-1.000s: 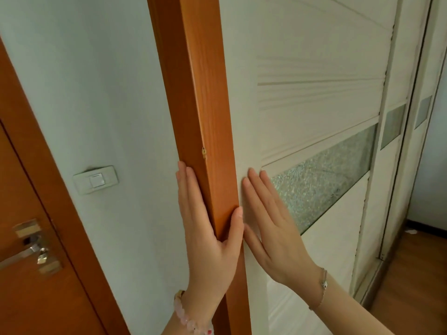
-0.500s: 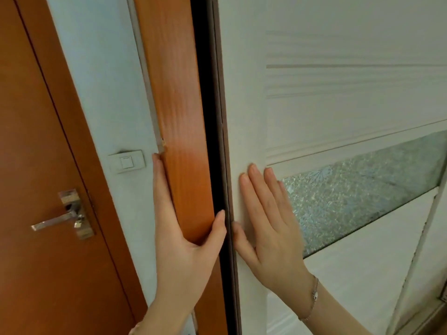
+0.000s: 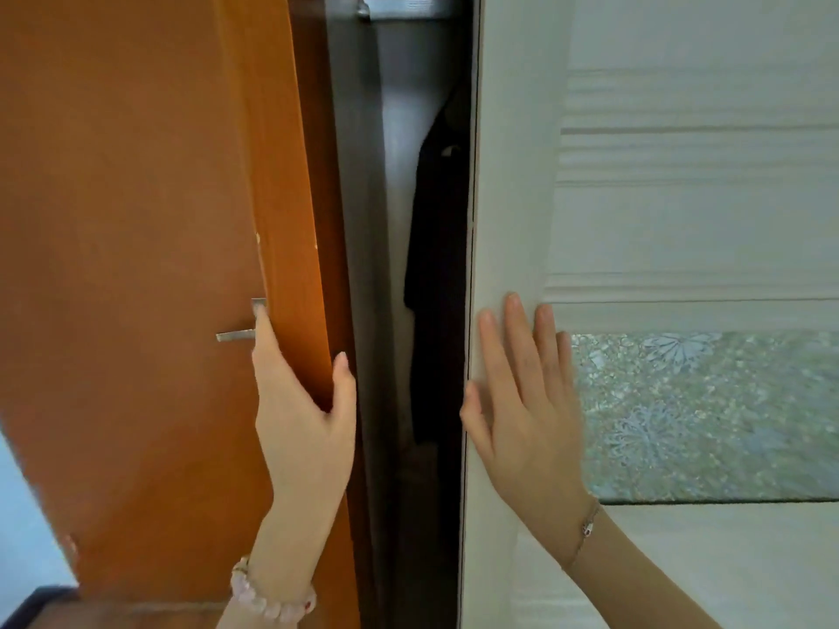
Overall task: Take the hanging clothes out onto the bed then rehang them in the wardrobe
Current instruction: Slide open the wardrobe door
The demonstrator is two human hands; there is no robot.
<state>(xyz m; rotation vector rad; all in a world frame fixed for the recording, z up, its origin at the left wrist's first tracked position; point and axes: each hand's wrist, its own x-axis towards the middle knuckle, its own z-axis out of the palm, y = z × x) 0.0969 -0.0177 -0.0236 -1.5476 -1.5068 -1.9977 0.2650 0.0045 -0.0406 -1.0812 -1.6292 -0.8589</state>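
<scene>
The white sliding wardrobe door point(image 3: 635, 229) with a frosted glass band stands partly slid aside. In the dark gap beside it a black garment point(image 3: 433, 283) hangs, with a metal rail point(image 3: 408, 6) at the top. My right hand point(image 3: 522, 401) lies flat on the door's left edge, fingers spread. My left hand point(image 3: 299, 410) wraps the orange wooden side post point(image 3: 281, 220), thumb on its inner face, fingers behind it. Most of the wardrobe's inside is hidden.
An orange room door point(image 3: 113, 220) with a metal lever handle point(image 3: 236, 334) stands just left of the post. A strip of pale wall point(image 3: 22, 515) shows at the lower left.
The white door has slid right, widening the gap from a thin dark slit to a wide opening that shows the black garment. My view has shifted left and closer.
</scene>
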